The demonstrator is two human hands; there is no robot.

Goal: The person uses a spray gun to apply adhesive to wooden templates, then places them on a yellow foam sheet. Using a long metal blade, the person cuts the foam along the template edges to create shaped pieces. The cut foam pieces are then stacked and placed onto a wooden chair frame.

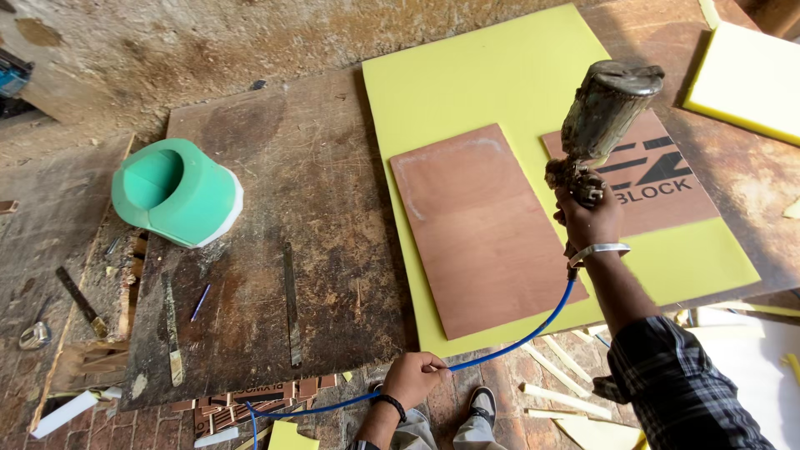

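- The right hand (587, 221) is wrapped tight around the grip of the spray gun (602, 125), raised over the yellow foam sheet (500, 75).
- With its metal cup on top, the gun probably handles top-heavy and rigid.
- The left hand (414, 377) pinches the limp blue hose (533, 329) just off the sheet's near edge.

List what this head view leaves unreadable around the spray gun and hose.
- Spray gun nozzle and trigger: hidden behind the right hand.
- Whether paint is coming out: no spray visible, cannot tell.
- Blue hose far end: cut off at the bottom edge past the left hand.
- Second board: partly covered by the gun's cup.
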